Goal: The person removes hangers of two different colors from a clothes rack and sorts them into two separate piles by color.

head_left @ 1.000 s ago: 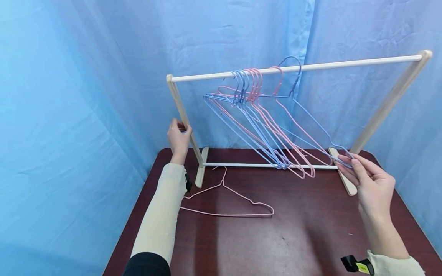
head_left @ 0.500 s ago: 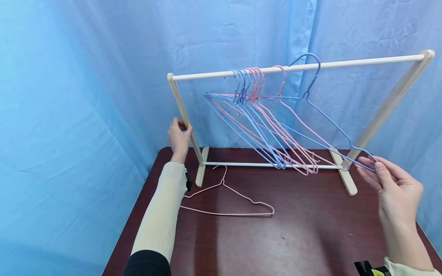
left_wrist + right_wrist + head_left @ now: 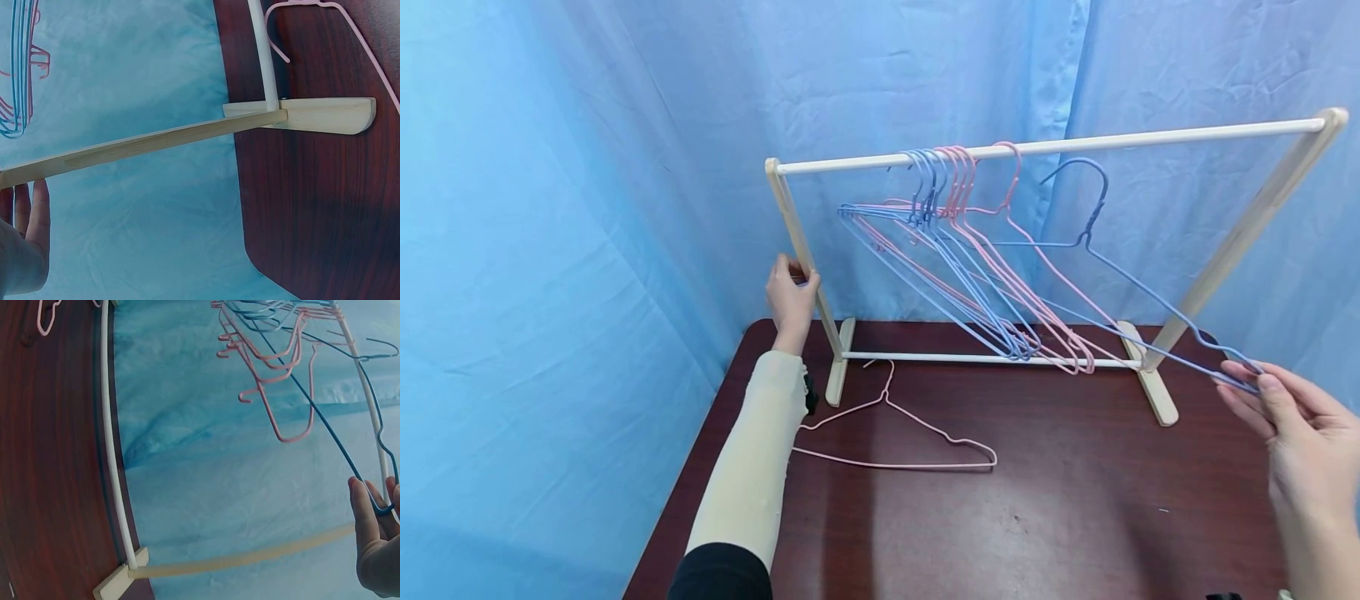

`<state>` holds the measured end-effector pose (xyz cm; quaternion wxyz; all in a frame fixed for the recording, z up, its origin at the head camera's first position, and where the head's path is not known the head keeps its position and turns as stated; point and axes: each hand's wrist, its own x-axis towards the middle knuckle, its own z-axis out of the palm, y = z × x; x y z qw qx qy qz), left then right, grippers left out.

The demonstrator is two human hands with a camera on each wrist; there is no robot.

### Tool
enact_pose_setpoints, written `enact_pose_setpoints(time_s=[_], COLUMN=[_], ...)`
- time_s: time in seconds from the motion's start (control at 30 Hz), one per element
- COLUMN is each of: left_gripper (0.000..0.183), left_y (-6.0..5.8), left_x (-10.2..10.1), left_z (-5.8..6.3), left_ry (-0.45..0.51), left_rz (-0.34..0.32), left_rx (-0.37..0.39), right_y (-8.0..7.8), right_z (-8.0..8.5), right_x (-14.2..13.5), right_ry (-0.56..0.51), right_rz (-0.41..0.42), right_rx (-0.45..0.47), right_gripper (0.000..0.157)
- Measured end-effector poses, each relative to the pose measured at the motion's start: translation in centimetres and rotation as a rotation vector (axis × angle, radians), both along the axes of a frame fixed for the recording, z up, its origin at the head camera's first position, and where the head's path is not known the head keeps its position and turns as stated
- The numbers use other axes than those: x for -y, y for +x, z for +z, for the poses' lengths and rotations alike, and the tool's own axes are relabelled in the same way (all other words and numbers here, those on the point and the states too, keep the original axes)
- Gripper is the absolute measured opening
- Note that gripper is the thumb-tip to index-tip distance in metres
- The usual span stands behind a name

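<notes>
We see, taking the head view as a clock face, a blue wire hanger between 2 and 3 o'clock, its slim, smooth wire almost periwinkle here and darker, nearer teal, in the right wrist view. Its rounded hook sits just below the white top rail, mouth turned towards 8 o'clock, above a thicker, twisted-looking neck. From there one shoulder slopes towards 4 o'clock, dips into a shallow notch and ends in a narrow corner, while the long, straight lower bar runs back behind the other hangers. Between 3 and 4 o'clock our right hand pinches that corner between thumb and fingers. At 9 o'clock our left hand grips the pale wooden left upright, thumb on the near side. Around 1 o'clock, blue hangers cluster on the rail, pink hangers close beside them, and a separate pink hanger hangs a little towards 3 o'clock of those. At 6 o'clock a paler pink hanger lies flat on the dark reddish-brown table, its hook towards 12 and its far corner hidden by our left sleeve.
</notes>
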<state>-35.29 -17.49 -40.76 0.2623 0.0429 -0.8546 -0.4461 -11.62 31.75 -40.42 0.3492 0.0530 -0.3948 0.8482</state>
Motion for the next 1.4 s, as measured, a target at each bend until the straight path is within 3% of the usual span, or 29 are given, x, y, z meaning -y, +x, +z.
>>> enact_pose_setpoints(time_s=[0.23,0.43,0.73,1.27,1.4], left_gripper=[0.017,0.016,0.017,0.018,0.018], left_y=[0.0,0.1,0.0,0.0,0.0], left_x=[0.0,-0.1,-0.1,-0.1,0.0], left_z=[0.0,0.2,0.3,0.4,0.3], left_ry=[-0.007,-0.011,-0.016,-0.023,-0.02], left_rz=[0.01,0.014,0.021,0.03,0.03], left_rx=[0.0,-0.004,-0.003,0.023,0.013], right_y=[0.6,1.1,1.6,2.5,2.6], right_z=[-0.8,-1.8,-3.3,-4.7,-5.2], right_x=[-1.3,-2.4,-3.4,-4.2,-4.9], right_ry=[0.053,0.159,0.158,0.323,0.336], right_rz=[0.087,0.109,0.159,0.127,0.193], right_rx=[-0.08,-0.104,-0.163,-0.106,-0.125], right_gripper=[0.026,0.028,0.03,0.03,0.033])
